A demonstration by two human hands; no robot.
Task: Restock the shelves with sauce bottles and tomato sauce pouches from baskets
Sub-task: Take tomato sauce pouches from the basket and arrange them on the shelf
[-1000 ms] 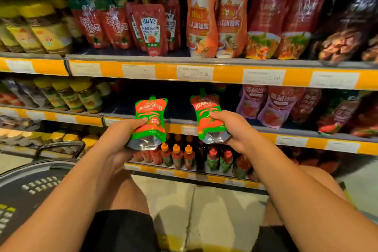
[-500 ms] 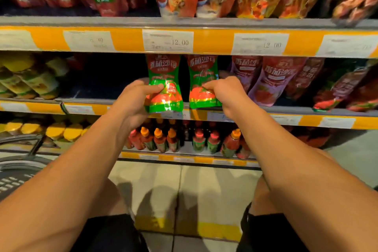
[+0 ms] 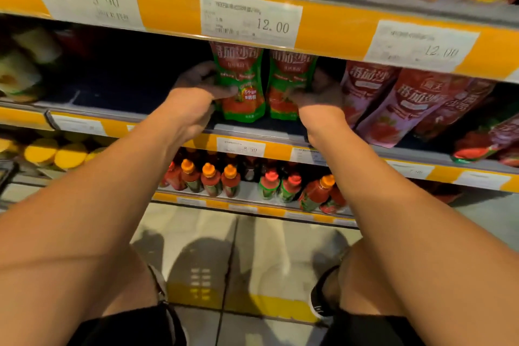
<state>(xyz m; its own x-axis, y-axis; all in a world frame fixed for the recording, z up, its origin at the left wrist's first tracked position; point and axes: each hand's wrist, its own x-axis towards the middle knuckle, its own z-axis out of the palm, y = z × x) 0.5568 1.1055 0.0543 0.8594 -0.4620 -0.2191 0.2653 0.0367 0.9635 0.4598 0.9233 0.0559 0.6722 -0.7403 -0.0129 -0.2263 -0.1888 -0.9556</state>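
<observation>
The middle shelf (image 3: 252,132) carries two green tomato sauce pouches, both standing upright near its front edge. The left hand (image 3: 196,98) has its grip clamped on the left pouch (image 3: 241,84), the right hand (image 3: 320,95) on the right pouch (image 3: 289,87). Soft pouches released carelessly could slump forward off the lip or lean into the pink pouches (image 3: 393,101) just beside

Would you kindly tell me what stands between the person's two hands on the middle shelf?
In the head view, two green-and-red tomato sauce pouches, side by side, one gripped by the left hand, one by the right hand.
</observation>
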